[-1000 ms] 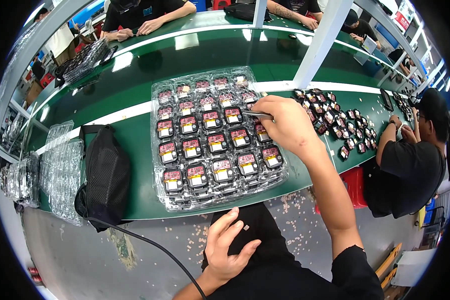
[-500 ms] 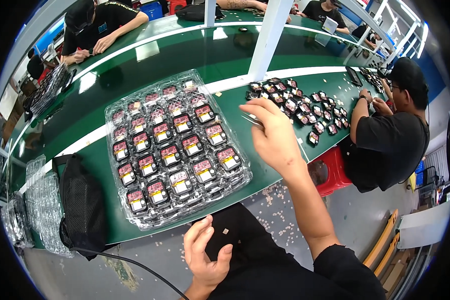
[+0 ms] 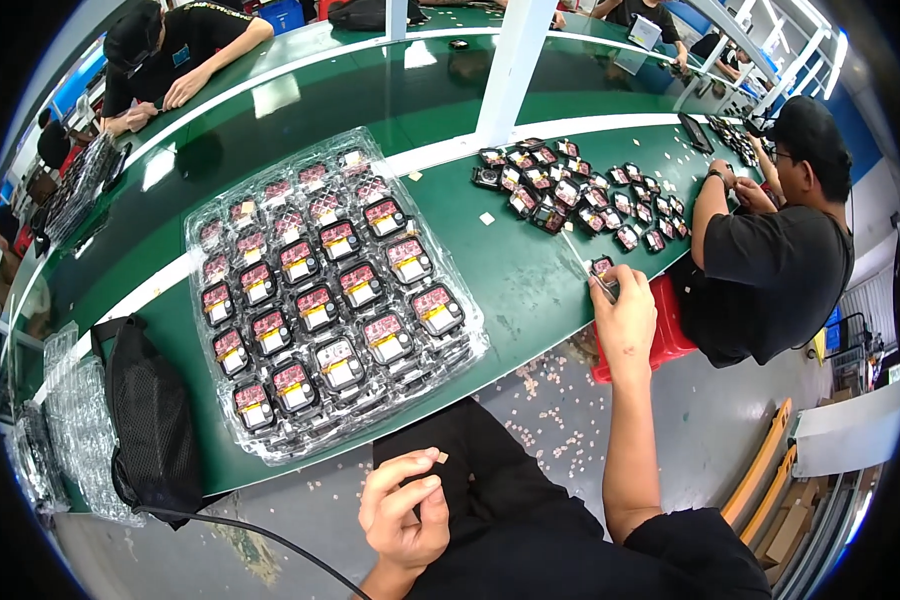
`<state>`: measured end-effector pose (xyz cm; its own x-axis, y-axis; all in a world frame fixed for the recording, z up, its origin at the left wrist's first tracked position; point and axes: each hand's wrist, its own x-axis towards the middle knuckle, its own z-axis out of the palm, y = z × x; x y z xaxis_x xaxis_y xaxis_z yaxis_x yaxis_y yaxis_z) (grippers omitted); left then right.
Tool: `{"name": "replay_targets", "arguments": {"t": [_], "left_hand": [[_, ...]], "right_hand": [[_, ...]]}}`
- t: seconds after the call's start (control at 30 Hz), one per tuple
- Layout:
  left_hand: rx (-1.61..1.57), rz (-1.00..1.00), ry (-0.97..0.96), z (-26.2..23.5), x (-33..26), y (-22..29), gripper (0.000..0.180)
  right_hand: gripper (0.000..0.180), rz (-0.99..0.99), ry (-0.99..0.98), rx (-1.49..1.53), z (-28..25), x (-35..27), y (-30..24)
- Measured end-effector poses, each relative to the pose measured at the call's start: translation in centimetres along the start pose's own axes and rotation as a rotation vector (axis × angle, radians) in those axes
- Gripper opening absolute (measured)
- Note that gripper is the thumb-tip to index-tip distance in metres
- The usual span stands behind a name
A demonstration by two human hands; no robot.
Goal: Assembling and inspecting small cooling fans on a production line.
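My right hand [image 3: 625, 315] is at the bench's near edge, fingers pinched on a small black square watch-like module [image 3: 601, 266]. Metal tweezers showed in this hand earlier; I cannot make out whether they are still there. Low in front of my lap, my left hand [image 3: 405, 515] is open with half-curled fingers. A tiny beige square [image 3: 441, 457] shows at its index fingertip; I cannot tell if it sticks there. To the left lies a clear plastic tray [image 3: 202, 222], stacked on others, with rows of similar modules [image 3: 316, 308]. A loose heap of modules [image 3: 567, 192] lies beyond my right hand.
A black mesh bag [image 3: 150, 420] with a cable lies left of the tray, beside more clear trays [image 3: 82, 440]. A white post [image 3: 513, 75] rises behind the tray. At right, a co-worker [image 3: 770, 260] sits near a red stool [image 3: 675, 330]. Beige squares litter the floor.
My right hand has moved right and toward me from above the bench and now grips a module. My left hand's fingers have curled more. The view has shifted slightly.
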<state>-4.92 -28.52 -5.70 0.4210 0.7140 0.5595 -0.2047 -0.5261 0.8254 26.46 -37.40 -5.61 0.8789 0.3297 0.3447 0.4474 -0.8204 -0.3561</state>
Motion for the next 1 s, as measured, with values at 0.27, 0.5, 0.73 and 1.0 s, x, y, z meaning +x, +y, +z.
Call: {"name": "replay_targets", "arguments": {"t": [0.27,0.5,0.73,1.0], "left_hand": [[0.059,0.113,-0.085,-0.1,0.6,0.1,0.029],[0.252,0.317,-0.226,0.2,1.3,-0.1,0.039],[0.187,0.155,-0.355,-0.9,2.5,0.5,0.045],[0.121,0.027,-0.502,-1.9,2.7,0.9,0.047]], "right_hand": [[0.014,-0.097,-0.270,0.807,-4.1,-6.6,-5.7],[0.011,-0.093,-0.964,1.335,-6.4,-14.0,-8.8],[0.012,-0.147,-1.019,1.229,-6.3,-13.1,-9.1],[0.018,-0.151,-1.129,1.171,-6.1,-12.1,-8.4]]}}
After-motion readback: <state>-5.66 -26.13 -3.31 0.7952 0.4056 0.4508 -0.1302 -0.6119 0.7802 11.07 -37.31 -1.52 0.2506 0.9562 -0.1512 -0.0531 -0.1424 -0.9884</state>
